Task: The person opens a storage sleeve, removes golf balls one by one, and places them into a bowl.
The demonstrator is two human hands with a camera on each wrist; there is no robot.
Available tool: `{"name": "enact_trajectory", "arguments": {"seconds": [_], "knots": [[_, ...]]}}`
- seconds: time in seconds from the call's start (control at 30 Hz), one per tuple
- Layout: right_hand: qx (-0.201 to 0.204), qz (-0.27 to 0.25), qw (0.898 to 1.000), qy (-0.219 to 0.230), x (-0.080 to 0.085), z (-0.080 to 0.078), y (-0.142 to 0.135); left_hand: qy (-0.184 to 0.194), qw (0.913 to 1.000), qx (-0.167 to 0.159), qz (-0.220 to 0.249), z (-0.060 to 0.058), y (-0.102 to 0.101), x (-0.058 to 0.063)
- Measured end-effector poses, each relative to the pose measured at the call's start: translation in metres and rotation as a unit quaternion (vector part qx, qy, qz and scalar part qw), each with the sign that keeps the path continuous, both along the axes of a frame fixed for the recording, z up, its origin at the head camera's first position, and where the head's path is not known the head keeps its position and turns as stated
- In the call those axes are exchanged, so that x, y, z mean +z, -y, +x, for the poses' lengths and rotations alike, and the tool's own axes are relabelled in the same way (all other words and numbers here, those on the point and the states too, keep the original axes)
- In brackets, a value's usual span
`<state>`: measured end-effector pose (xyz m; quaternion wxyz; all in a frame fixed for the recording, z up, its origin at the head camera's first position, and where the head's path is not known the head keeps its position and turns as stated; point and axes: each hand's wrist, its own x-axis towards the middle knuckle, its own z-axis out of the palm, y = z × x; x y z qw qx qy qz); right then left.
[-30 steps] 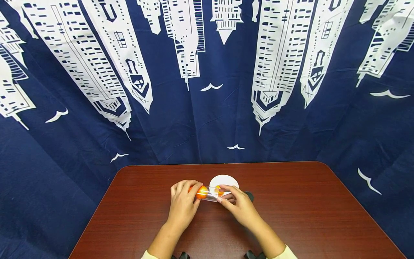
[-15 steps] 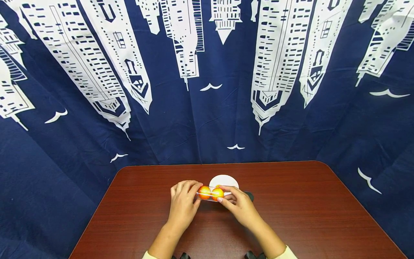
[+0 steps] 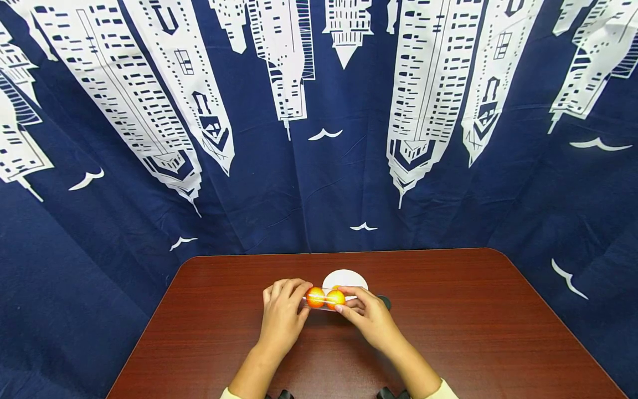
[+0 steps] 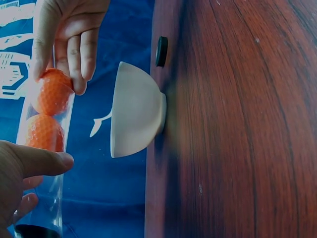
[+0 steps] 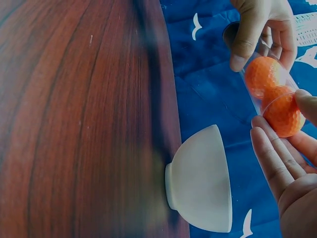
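Note:
My left hand (image 3: 284, 310) grips a clear tube (image 4: 49, 191) held sideways above the table, its dark closed end (image 4: 37, 231) toward the left. Two orange dimpled golf balls sit end to end in the tube: an inner golf ball (image 5: 261, 77) near my left fingers and an outer golf ball (image 5: 285, 116) at the open mouth, partly past the rim. My right hand (image 3: 369, 313) pinches this outer ball between thumb and fingers. Behind the tube stands a white bowl (image 3: 345, 276), with a bit of orange showing inside it.
A dark round lid (image 4: 161, 51) lies on the brown table (image 3: 448, 321), just right of the bowl and partly behind my right hand. Blue printed cloth (image 3: 319, 194) hangs beyond the table's far edge. Black objects (image 3: 391, 393) show at the near edge.
Both golf balls have slid rightward along the tube, from beneath my left fingers to the mouth at my right fingers. Over the last half second almost nothing has moved.

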<state>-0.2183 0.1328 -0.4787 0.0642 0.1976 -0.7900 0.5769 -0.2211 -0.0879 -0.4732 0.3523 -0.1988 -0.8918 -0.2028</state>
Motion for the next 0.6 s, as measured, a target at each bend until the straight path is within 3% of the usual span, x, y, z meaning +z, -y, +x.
{"name": "enact_trajectory", "arguments": {"seconds": [0.6], "knots": [[-0.01, -0.026, 1.0, -0.013, 0.01, -0.002, -0.006, 0.059, 0.9971, 0.013, 0.047, -0.001, -0.001, -0.004]]}}
